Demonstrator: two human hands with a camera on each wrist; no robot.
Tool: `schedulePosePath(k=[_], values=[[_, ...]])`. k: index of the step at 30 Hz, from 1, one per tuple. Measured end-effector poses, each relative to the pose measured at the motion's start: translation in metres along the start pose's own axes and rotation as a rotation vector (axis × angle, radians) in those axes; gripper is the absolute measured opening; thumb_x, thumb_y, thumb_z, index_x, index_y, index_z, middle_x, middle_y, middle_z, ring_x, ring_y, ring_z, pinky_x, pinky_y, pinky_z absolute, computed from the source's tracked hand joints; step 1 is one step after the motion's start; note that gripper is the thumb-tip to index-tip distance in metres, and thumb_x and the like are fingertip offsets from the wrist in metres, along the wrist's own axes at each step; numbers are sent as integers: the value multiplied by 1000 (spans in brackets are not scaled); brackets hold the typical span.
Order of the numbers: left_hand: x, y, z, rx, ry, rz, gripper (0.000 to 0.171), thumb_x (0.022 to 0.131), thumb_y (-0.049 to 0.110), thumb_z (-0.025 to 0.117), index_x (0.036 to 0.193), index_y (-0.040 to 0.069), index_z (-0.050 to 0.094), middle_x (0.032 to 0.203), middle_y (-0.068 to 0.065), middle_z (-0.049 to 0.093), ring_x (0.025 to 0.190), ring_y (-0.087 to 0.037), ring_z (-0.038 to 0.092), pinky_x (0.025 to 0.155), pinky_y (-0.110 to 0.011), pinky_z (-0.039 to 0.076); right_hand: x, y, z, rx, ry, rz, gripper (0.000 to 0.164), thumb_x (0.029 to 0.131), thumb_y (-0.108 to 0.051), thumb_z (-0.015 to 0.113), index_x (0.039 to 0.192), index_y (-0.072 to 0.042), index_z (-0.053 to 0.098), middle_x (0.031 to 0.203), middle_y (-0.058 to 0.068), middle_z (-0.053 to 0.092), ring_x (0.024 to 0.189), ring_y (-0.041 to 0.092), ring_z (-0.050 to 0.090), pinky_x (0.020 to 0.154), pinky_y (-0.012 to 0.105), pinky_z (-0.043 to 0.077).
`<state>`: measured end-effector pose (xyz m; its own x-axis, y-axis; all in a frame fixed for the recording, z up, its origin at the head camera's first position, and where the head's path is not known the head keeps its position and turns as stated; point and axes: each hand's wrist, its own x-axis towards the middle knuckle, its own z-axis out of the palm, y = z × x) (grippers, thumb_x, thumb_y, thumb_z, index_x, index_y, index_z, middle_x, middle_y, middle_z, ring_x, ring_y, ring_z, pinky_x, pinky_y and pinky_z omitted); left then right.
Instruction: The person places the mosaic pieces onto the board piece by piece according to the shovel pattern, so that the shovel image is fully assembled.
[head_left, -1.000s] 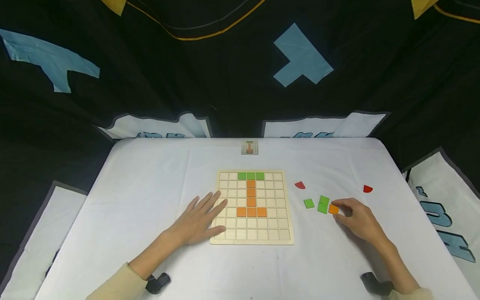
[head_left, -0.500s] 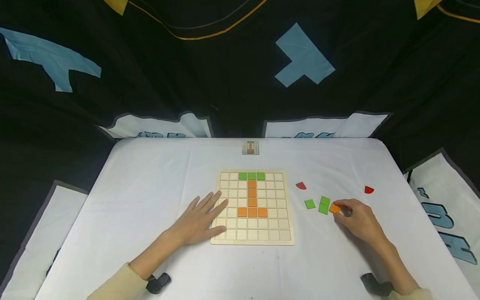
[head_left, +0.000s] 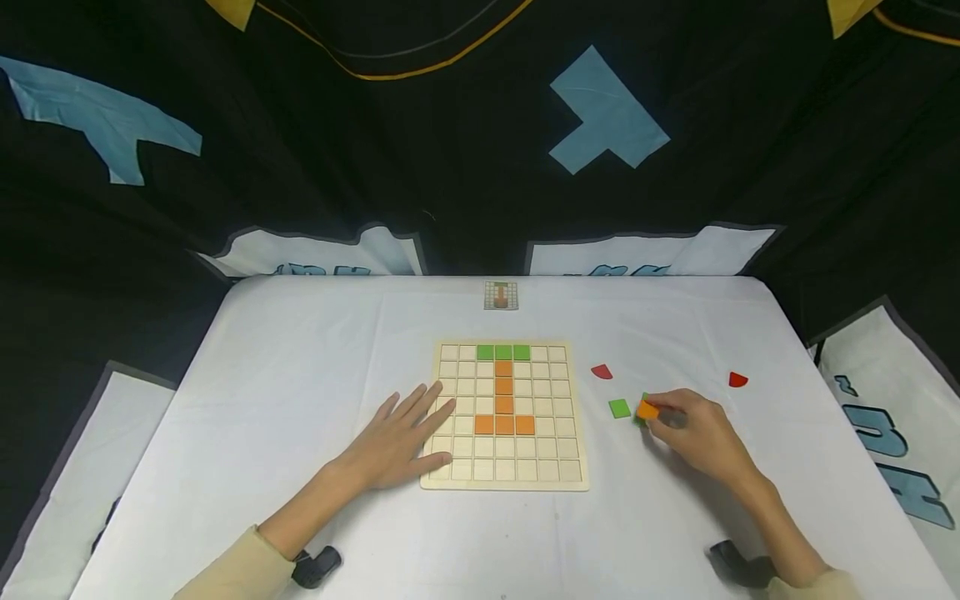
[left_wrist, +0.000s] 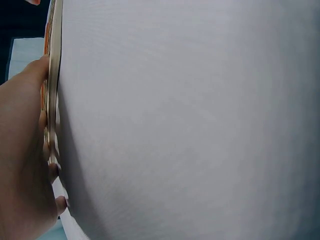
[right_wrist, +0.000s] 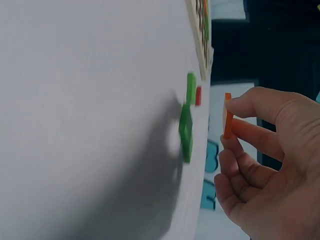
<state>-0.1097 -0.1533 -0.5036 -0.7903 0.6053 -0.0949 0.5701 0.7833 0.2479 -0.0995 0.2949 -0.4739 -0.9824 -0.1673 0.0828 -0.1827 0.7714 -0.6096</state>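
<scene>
A square wooden grid board (head_left: 503, 483) lies mid-table, with a row of green tiles (head_left: 503, 352) at its top and orange tiles (head_left: 504, 404) forming an upside-down T below. My left hand (head_left: 397, 442) rests spread on the board's left edge. Between thumb and fingertips my right hand (head_left: 701, 433) pinches an orange square tile (right_wrist: 228, 117). In the right wrist view that tile is raised off the table. From the head it overlaps two green tiles (right_wrist: 186, 132), mostly hiding them. Another green tile (head_left: 619, 408) lies just left of these.
Two red quarter-round pieces lie on the white table: one red piece (head_left: 602, 372) near the board, another red piece (head_left: 738, 380) farther right. A small pattern card (head_left: 501, 295) sits at the far edge. Dark patterned cloth (head_left: 450, 167) hangs behind.
My right hand has lifted the orange tile from beside the green pair and moved it left over them. The left hand stays in place on the board.
</scene>
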Motion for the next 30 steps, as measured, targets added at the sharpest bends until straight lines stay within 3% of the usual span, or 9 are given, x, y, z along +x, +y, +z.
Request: schedulePosePath(k=[16, 21, 26, 30], values=[[-1, 0, -1, 8, -1, 2, 77, 99, 61, 44, 159, 15, 28, 165, -13, 13, 150, -35, 13, 117, -59, 12, 16, -48, 37, 81, -64, -127, 32, 82, -2, 75, 114, -3, 75, 107, 0, 69, 100, 22, 61, 85, 44, 54], [-1, 0, 0, 9, -6, 2, 77, 99, 62, 44, 159, 16, 28, 166, -13, 12, 150, -34, 12, 118, -59, 11, 19, -64, 49, 93, -88, -181, 32, 81, -5, 78, 114, -4, 76, 107, -1, 68, 100, 20, 61, 82, 39, 55], [0, -1, 1, 3, -9, 0, 78, 99, 62, 43, 160, 16, 27, 166, -12, 11, 150, -34, 11, 118, -58, 10, 21, -76, 62, 94, -116, -248, 31, 82, -7, 79, 113, -5, 76, 108, 1, 69, 103, 21, 62, 86, 39, 53], [1, -2, 2, 14, -14, -1, 78, 99, 63, 42, 160, 16, 26, 166, -12, 9, 151, -33, 10, 118, -58, 9, 23, -84, 72, 106, -157, -250, 30, 83, -9, 78, 113, -7, 76, 110, 1, 70, 105, 21, 62, 90, 40, 52]])
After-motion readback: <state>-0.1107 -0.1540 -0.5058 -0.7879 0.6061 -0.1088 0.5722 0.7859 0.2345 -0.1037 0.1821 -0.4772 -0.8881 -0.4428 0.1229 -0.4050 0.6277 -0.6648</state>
